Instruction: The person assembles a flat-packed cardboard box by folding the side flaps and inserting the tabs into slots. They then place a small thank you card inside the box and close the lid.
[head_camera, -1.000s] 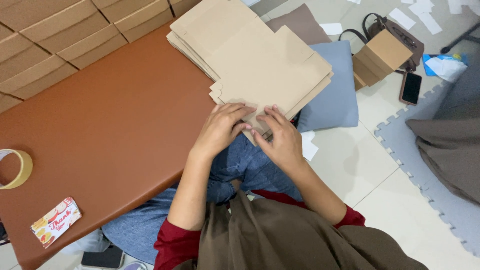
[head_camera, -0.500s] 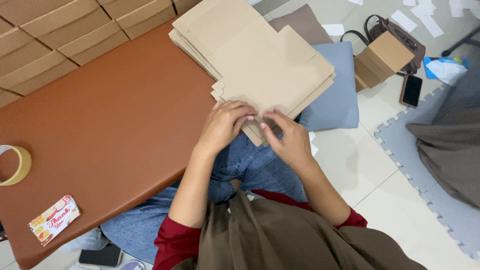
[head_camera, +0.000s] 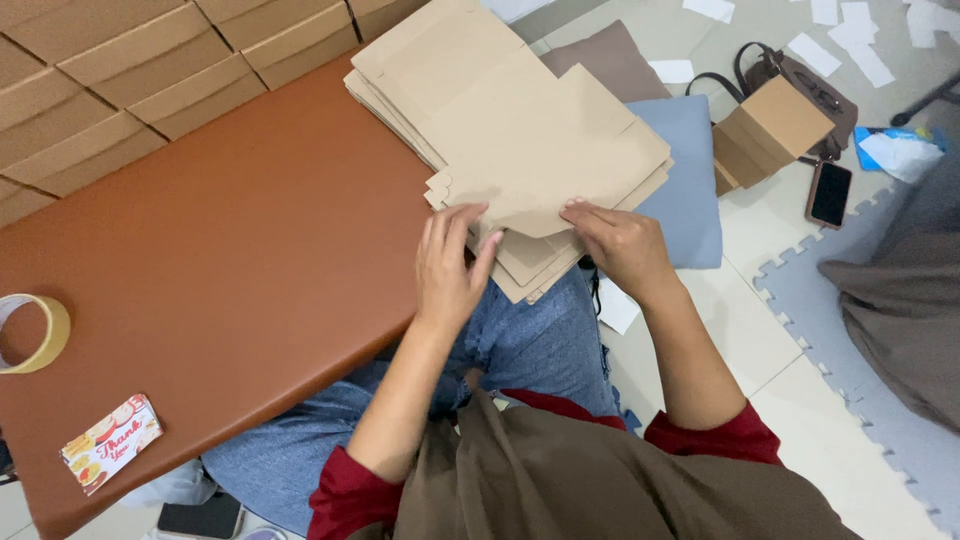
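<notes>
Nearest you, your lap in blue jeans (head_camera: 520, 350) fills the gap beside the brown leather-look tabletop (head_camera: 220, 270). Your left hand (head_camera: 450, 270) lies flat with fingers spread, palm down on the near corner of the stack of flat tan cardboard box blanks (head_camera: 520, 140), pressing rather than gripping. Your right hand (head_camera: 620, 245) rests on the same corner from the other side, fingers curled loosely over the edge of the top sheets (whether it pinches one sheet, you cannot tell from here). The stack hangs off the table's right edge, over your knees and over a pale blue cushion (head_camera: 690, 190).

On the table's near left corner lies a small printed card (head_camera: 110, 442), and further along the left edge a roll of tan packing tape (head_camera: 35, 335). To your right, on the tiled floor, a black phone (head_camera: 830, 193) sits just beside a folded-up brown cardboard box (head_camera: 770, 130), with a dark handbag (head_camera: 800, 85) behind it. Farthest back, rows of stacked closed cardboard cartons (head_camera: 130, 80) border the table's far side.
</notes>
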